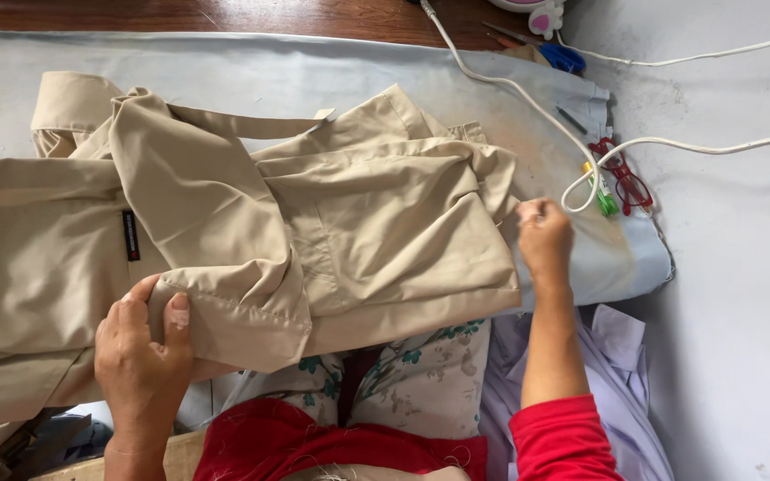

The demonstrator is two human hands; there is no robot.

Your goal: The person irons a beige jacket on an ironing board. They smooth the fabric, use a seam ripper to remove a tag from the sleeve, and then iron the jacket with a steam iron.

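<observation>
Fingers: left hand (143, 349) pinches the shirt (314, 240) hem; right hand (544, 236) fisted on its edge.
Hidden: shirt's left part cut off.

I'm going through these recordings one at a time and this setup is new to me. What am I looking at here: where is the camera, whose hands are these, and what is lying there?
There is no machine here: a person works with two bare hands, and the single picture comes from a camera worn on their head, looking down.

The left hand grips the near hem of a khaki garment, thumb on top of the fabric. The right hand, on an arm with a red sleeve, pinches the garment's far right corner.

The garment lies spread and partly folded on a pale blue padded cloth, which covers a brown wooden surface. A white cord runs across the cloth. Beside the right hand lie red-framed glasses and a green marker. A lilac cloth lies near the person's lap.
</observation>
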